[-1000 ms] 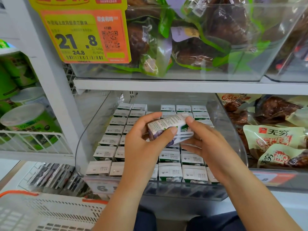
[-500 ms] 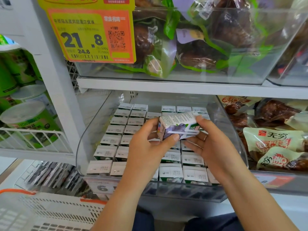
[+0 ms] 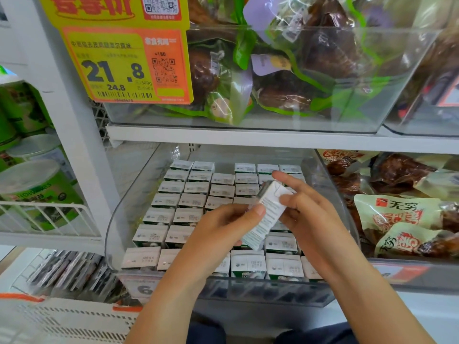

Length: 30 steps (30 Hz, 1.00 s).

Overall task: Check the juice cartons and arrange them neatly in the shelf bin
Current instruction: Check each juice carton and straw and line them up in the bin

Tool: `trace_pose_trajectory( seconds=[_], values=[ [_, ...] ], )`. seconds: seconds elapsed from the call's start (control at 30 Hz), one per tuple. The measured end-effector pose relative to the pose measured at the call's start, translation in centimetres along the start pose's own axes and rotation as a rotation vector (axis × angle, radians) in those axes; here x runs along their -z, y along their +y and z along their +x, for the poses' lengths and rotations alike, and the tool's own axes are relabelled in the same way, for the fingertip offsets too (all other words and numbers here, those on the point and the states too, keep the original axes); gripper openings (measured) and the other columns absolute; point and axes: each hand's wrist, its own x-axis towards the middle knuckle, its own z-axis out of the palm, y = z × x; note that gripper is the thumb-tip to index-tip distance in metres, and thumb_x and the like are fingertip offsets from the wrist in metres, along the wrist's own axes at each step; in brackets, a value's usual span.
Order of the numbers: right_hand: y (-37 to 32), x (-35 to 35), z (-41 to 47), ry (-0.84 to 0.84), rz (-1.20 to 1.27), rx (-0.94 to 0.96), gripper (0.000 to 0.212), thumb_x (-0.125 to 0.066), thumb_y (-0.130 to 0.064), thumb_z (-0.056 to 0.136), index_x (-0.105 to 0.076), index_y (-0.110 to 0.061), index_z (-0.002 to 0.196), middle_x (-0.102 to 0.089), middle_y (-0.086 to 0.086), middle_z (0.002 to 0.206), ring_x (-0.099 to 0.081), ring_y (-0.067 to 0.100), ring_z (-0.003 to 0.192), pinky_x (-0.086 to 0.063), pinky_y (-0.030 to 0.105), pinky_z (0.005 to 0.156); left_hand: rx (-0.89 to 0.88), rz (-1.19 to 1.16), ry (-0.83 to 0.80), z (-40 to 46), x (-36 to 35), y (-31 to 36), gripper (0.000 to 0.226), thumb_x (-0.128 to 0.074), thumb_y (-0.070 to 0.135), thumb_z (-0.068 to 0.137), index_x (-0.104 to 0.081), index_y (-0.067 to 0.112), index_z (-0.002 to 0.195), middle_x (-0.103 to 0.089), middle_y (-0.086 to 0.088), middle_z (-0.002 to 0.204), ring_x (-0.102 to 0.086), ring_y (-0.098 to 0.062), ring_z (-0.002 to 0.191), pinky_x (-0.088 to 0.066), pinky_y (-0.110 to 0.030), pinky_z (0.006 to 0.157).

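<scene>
Holding one juice carton (image 3: 267,214) tilted above the shelf bin (image 3: 116,234), left hand (image 3: 223,232) and right hand (image 3: 310,219) pinch it for checking; rows look mostly arranged, a gap remaining toward twelve o'clock.

white juice cartons (image 3: 193,202) with grey print; yellow-orange price sign (image 3: 126,60).
</scene>
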Motion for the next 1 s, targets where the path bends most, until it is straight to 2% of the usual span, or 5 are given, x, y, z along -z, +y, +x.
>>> trace_pose_trajectory(
  seconds=[0.17, 0.37, 0.47, 0.73, 1.0],
  values=[
    [-0.3, -0.3, -0.2, 0.018, 0.007, 0.011, 0.038, -0.062, -0.018, 0.076, -0.065, -0.021, 0.114, -0.072, 0.003, 0.102, -0.067, 0.013, 0.091, -0.054, 0.021, 0.074, -0.131, 0.074, 0.170, 0.1, -0.5, -0.4, 0.040, -0.065, 0.066, 0.062, -0.070, 0.037, 0.090, -0.072, 0.020, 0.089, -0.067, 0.004, 0.082, -0.047, -0.006, 0.064],
    [0.4, -0.7, 0.1, 0.092, -0.236, 0.010, 0.034, -0.064, -0.034, 0.079, -0.066, -0.023, 0.111, -0.071, 0.002, 0.106, -0.069, 0.010, 0.092, -0.057, 0.025, 0.077, -0.343, 0.712, 0.453, 0.4, -0.5, -1.4, 0.058, -0.063, 0.068, 0.063, -0.063, 0.038, 0.112, -0.058, 0.020, 0.096, -0.054, -0.002, 0.088, -0.044, -0.014, 0.066],
    [0.5, -0.5, 0.2, 0.113, -0.196, 0.021, 0.031, -0.069, -0.019, 0.079, -0.067, -0.021, 0.110, -0.069, 0.008, 0.105, -0.071, 0.015, 0.086, -0.057, 0.025, 0.071, -0.382, 0.734, 0.425, 0.5, -0.5, -1.6, 0.060, -0.067, 0.060, 0.063, -0.060, 0.034, 0.116, -0.053, 0.020, 0.103, -0.051, -0.005, 0.097, -0.043, -0.012, 0.072],
    [0.4, 0.0, -0.1, 0.055, -0.134, 0.078, 0.045, -0.073, -0.023, 0.063, -0.070, -0.029, 0.108, -0.068, 0.008, 0.110, -0.067, 0.020, 0.096, -0.053, 0.022, 0.073, -0.431, 0.750, 0.460, 0.7, -0.8, -2.0, 0.061, -0.083, 0.035, 0.064, -0.056, 0.031, 0.119, -0.050, 0.017, 0.109, -0.043, -0.002, 0.101, -0.034, -0.007, 0.073],
    [0.7, -1.4, -0.5, 0.122, -0.245, 0.222, 0.036, -0.072, -0.023, 0.069, -0.069, -0.020, 0.105, -0.072, 0.002, 0.098, -0.069, 0.024, 0.090, -0.057, 0.030, 0.074, -0.501, 0.823, 0.531, 0.7, -2.0, -1.8, 0.065, -0.074, 0.049, 0.069, -0.053, 0.030, 0.127, -0.053, 0.009, 0.113, -0.047, -0.009, 0.100, -0.047, -0.025, 0.076]
  ],
)
